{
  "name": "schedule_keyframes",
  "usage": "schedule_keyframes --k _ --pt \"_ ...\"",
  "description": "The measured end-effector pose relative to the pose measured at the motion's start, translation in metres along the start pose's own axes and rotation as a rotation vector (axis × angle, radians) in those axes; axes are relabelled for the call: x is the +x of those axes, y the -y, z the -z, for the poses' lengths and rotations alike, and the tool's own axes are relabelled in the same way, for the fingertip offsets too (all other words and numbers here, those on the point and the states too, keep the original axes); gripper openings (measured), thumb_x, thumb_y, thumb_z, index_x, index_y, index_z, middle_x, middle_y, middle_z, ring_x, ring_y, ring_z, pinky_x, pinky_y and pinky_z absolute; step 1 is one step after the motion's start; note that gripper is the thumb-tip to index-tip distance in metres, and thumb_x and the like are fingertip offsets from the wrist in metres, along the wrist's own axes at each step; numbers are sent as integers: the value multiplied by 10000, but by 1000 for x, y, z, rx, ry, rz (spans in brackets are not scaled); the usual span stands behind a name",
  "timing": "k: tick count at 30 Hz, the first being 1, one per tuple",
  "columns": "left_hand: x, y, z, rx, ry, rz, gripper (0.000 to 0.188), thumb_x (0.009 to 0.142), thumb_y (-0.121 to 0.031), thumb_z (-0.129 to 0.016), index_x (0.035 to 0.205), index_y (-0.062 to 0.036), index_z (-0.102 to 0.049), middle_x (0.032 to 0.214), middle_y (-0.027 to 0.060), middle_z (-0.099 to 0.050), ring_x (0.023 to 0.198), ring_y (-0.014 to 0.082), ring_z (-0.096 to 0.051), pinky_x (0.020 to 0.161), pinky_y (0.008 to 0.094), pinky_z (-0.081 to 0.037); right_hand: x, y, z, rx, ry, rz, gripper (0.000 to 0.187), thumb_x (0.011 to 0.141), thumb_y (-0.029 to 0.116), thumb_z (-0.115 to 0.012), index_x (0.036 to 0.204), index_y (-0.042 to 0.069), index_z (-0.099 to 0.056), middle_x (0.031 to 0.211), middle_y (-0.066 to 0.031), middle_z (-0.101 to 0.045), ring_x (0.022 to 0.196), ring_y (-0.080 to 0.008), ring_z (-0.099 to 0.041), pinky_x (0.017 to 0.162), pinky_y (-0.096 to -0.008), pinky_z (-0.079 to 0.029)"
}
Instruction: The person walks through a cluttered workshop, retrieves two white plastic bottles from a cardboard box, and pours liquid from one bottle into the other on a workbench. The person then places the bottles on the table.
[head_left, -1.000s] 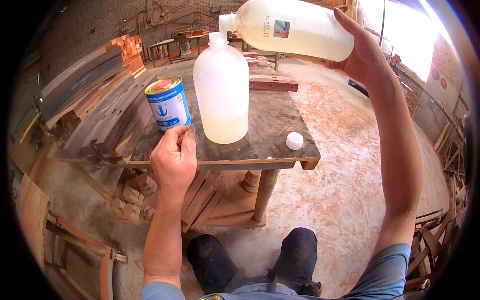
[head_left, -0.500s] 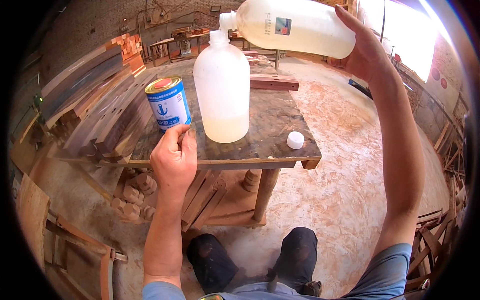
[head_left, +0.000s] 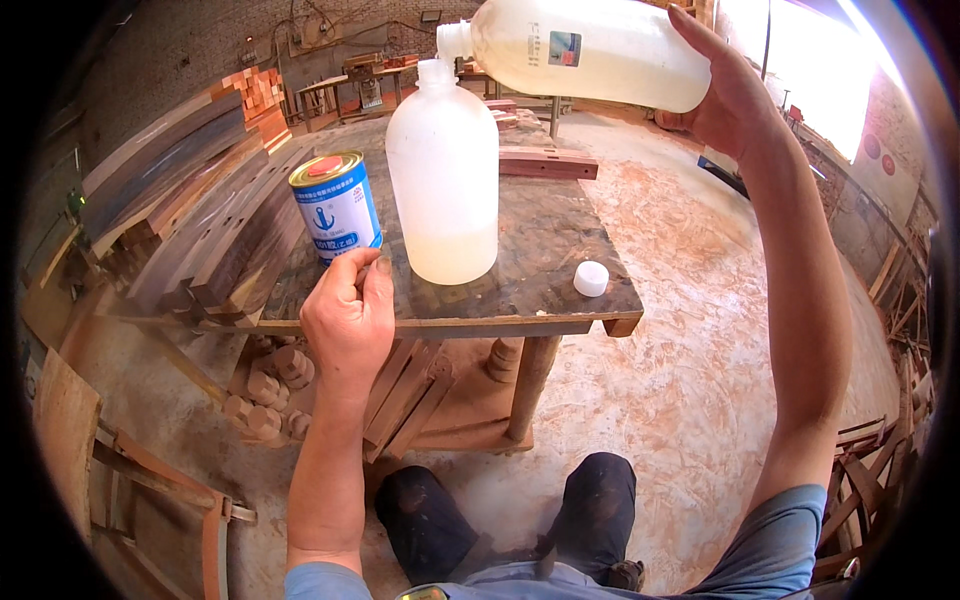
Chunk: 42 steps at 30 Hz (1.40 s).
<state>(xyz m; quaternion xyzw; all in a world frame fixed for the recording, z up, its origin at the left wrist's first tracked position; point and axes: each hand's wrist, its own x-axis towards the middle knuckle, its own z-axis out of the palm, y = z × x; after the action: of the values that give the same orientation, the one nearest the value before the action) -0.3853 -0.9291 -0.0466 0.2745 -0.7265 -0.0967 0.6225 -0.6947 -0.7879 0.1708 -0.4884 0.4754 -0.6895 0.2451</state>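
My right hand (head_left: 735, 105) grips the base end of a translucent plastic bottle (head_left: 625, 62), held on its side with pale yellowish liquid in it. The mouth of this bottle is just above the open neck of a second translucent bottle (head_left: 442, 170), which stands upright with a shallow layer of similar liquid. Beside the standing bottle, on its left, is a blue and white metal can (head_left: 335, 212) with a red cap. In front of the can my left hand (head_left: 348, 308) is closed, thumb against curled fingers; what it holds, if anything, is hidden. A white screw cap (head_left: 591, 279) lies to the right.
The things stand on a dark worktable (head_left: 545, 235). Stacked wooden beams (head_left: 235, 235) line its left side, and a reddish wood piece (head_left: 550, 163) lies farther back. Wood offcuts (head_left: 265, 390) are underneath. A wooden frame (head_left: 160, 480) stands at lower left; scrap wood (head_left: 870, 480) lies at right.
The held bottle has tipped very slightly more, its base end a little higher. My left hand, the standing bottle, the can and the cap look unmoved.
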Motion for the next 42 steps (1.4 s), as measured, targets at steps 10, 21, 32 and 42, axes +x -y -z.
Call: schedule_keyframes --k 10,21,32,42 --pt "0 0 0 5 1 1 149 943 -124 -723 1011 8 -711 783 126 -709 679 217 -685 648 339 -533 9 0 10 4 101 -35 409 1049 446 -547 1261 105 -628 1064 -78 -703 911 -261 -684 632 -443 -491" --pt "0 1 -1 7 -11 -10 128 927 -103 -725 1007 -5 -716 789 146 -716 689 250 -715 642 349 -540 4 3 5 -39 62 4 425 1062 436 -527 1252 64 -611 1030 -95 -693 876 -248 -684 635 -412 -510" --pt "-1 2 -1 10 -3 -13 136 938 -97 -715 1023 9 -711 796 124 -715 703 205 -693 663 329 -536 10 3 15 34 190 2 445 1050 444 -552 1234 47 -636 1021 -97 -706 841 -237 -688 617 -380 -510" --pt "-1 2 -1 15 -5 0 128 925 -85 -721 1023 -4 -711 782 131 -717 688 230 -713 645 339 -542 10 3 16 -6 212 44 466 1045 444 -565 1270 39 -618 1041 -120 -721 825 -256 -717 570 -385 -548"
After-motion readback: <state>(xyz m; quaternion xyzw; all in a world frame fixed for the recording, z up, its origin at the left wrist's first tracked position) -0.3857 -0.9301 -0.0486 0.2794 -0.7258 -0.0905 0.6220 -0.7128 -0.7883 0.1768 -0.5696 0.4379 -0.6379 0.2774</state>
